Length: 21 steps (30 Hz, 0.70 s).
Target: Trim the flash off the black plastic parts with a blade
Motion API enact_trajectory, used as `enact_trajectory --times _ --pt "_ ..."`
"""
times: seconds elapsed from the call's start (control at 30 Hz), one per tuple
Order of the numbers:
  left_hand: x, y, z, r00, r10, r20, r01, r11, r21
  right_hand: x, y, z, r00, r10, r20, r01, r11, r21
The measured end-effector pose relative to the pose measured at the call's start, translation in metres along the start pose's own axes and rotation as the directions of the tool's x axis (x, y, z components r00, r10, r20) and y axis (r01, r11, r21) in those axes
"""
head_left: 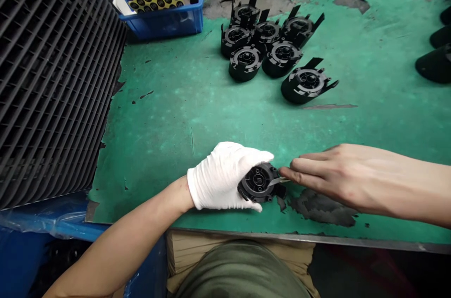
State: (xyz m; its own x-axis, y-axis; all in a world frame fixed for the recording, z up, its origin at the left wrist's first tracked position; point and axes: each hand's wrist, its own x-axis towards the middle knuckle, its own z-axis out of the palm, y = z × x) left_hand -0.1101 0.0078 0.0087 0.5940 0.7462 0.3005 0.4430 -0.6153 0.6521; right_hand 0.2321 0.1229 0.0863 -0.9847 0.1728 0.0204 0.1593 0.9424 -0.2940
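- Seven black cylindrical plastic housings [267,33], upper centre.
- Clasping one similar housing [260,179], lower centre, with white-gloved left hand [223,178].
- Pinching thin metallic tool [277,180] over its face with bare right hand [333,173].

Worn green table [158,115], black parts [245,69], blue bin [169,25]

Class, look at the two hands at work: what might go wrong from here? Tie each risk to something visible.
The thin metal tool in the bare right hand could slip on the black part and jab the gloved left hand gripping it.
The right hand has no glove, so the part's edges might scrape it.
The torn patch in the green tabletop close by might snag the part if it slides.
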Motion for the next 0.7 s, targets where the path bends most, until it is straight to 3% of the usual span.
enact_trajectory --times 0.07,0.1,0.2,0.3,0.4,0.47,0.57,0.7 --pt "0.003 0.0 0.0 1.0 -0.025 0.01 0.025 1.0 -0.013 -0.003 0.001 -0.001 0.992 -0.114 0.047 0.11 0.99 0.092" --pt "0.005 0.001 0.0 0.999 -0.045 0.015 0.046 0.999 -0.02 -0.006 -0.002 0.0 0.995 -0.101 0.017 0.099 0.99 0.105" --pt "0.008 0.006 0.006 0.99 -0.141 0.002 0.141 0.99 -0.001 -0.021 -0.03 0.012 0.977 0.099 -0.188 -0.094 0.995 0.035" --pt "0.006 0.015 0.016 0.969 -0.231 -0.091 0.236 0.97 0.053 -0.033 -0.08 0.032 0.891 0.274 -0.363 -0.311 0.949 -0.045" --pt "0.004 0.024 0.021 0.952 -0.245 -0.182 0.262 0.962 0.078 -0.034 -0.133 0.054 0.798 0.488 -0.353 -0.496 0.865 0.074" --pt "0.004 0.03 0.02 0.959 -0.221 -0.178 0.238 0.968 0.082 -0.029 -0.157 0.067 0.763 0.572 -0.302 -0.552 0.819 0.157" --pt "0.007 0.036 0.014 0.964 -0.208 -0.167 0.229 0.966 0.119 -0.021 -0.176 0.08 0.743 0.618 -0.257 -0.595 0.786 0.168" --pt "0.011 0.042 0.011 0.961 -0.242 -0.136 0.262 0.952 0.161 -0.015 -0.183 0.084 0.737 0.626 -0.255 -0.616 0.777 0.128"
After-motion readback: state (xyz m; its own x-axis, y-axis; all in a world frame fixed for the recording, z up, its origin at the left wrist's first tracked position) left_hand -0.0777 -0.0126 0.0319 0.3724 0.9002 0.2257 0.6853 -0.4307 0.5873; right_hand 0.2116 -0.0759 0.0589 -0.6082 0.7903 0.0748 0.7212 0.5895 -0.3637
